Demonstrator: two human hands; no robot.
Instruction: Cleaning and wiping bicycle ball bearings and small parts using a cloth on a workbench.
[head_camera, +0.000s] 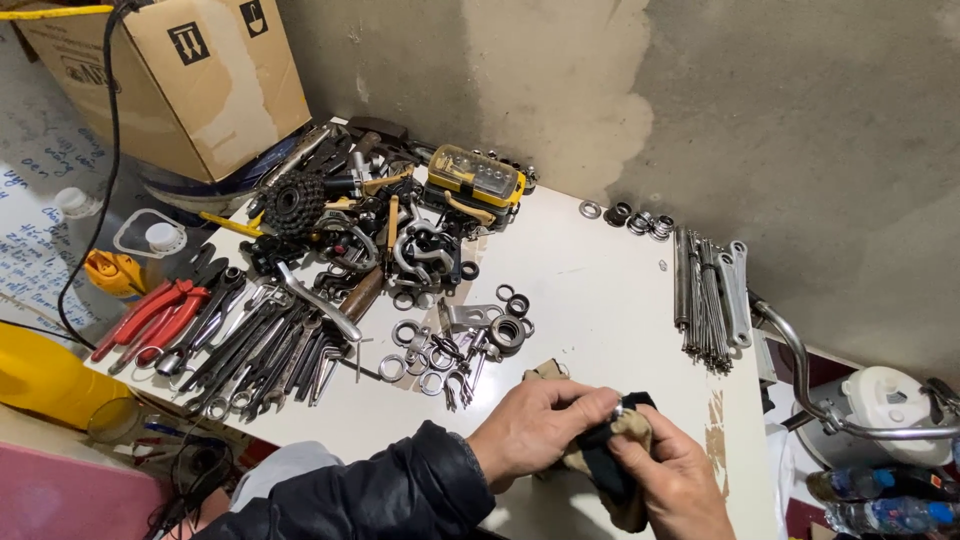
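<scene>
Near the front edge of the white table (600, 300), left hand (530, 425) and right hand (675, 480) pinching a small shiny metal part (620, 408) inside a tan-and-black cloth (610, 470). Far behind, at the table's back edge, a yellow clear-lidded case (478, 178) holding small bits. Beyond the back left corner, a tilted brown cardboard box (170, 80) bearing black square symbols.

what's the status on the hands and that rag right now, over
Left hand and right hand both gripping the rag. Small metal part pinched in the cloth. Washers close by on the table, not touching.
</scene>
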